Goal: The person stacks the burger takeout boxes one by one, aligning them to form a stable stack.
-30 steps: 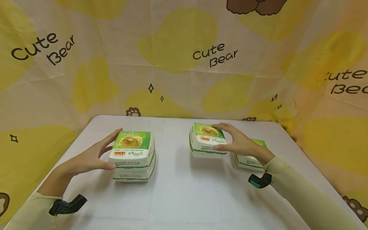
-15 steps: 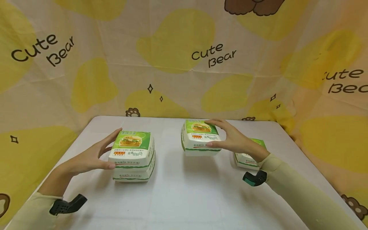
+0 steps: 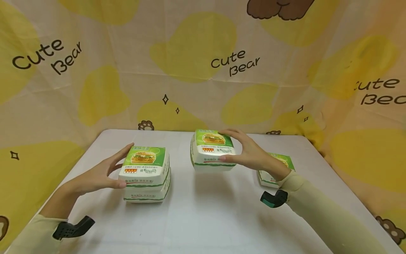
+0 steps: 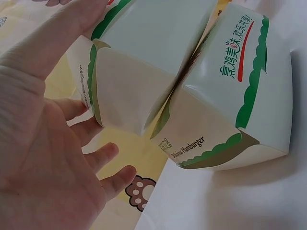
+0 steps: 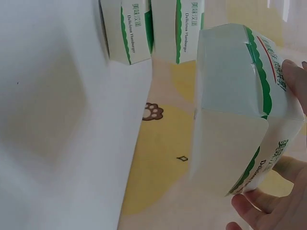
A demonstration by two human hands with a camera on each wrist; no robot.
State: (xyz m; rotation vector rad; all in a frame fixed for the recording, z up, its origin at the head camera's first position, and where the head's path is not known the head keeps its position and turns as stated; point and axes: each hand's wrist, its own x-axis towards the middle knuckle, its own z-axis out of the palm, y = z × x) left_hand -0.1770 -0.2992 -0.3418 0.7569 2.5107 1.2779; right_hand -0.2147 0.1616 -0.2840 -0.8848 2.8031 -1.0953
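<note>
Nearest to you, over on the left, is your left hand (image 3: 95, 174). It holds the top box (image 3: 144, 169) by its side, with the thumb at the front and a finger reaching round to the back corner. The left wrist view shows the last two fingers sticking out on their own. The top box sits on the bottom box (image 3: 144, 196), and that one stands on the white desk (image 3: 190, 222). None of this has moved in the last second. A bit farther off, on your right, a lone box (image 3: 267, 178) sits on the desk, partly hidden by your right wrist (image 3: 280, 171). It has stayed put too. Past it is your right hand (image 3: 250, 151), and this is where the change is. It pinches the lifted box (image 3: 210, 150), thumb on the front, and has carried it left, away from the lone box and closer to the two piled ones. A soft shadow (image 3: 210, 187) lies on the desk below, so the box is up in the air. That looks like the middle of a carry: the pile is two boxes high, and the lifted box hangs between it and the lone box, not set down. Farthest back is the yellow cloth (image 3: 196, 46).
</note>
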